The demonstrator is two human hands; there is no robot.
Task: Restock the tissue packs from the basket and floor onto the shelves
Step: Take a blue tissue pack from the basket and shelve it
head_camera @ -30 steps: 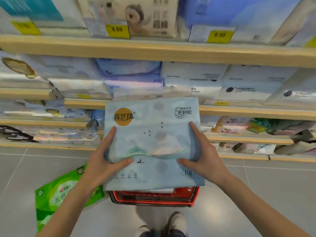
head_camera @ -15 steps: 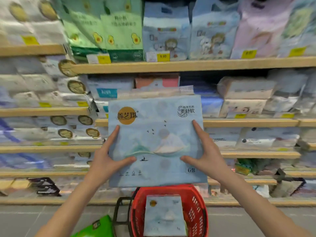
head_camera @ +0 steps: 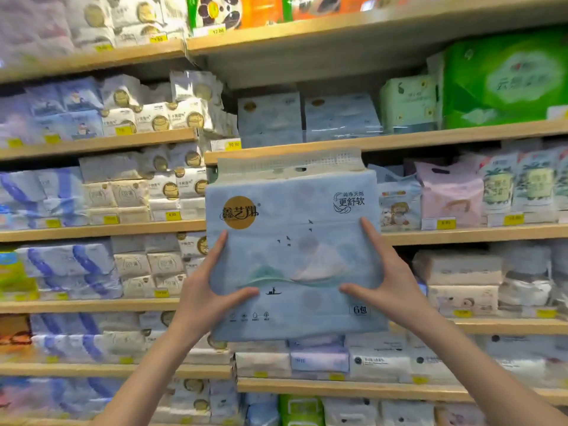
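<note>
I have the blue pack (head_camera: pixel 295 256) up in front of the shelves (head_camera: pixel 430 139), held upright between both hands with its printed face toward me and its perforated white top flap uppermost. My left hand (head_camera: pixel 209 290) clasps the pack's left edge, thumb across the front near the lower left, fingers going up its side. My right hand (head_camera: pixel 387 278) does the same on the right edge, thumb on the front, fingers spread upward. The pack's top sits just below the shelf board that carries matching blue packs (head_camera: pixel 270 118), which stand upright beside a pale green pack (head_camera: pixel 408 103) and a big green one (head_camera: pixel 504 78).
</note>
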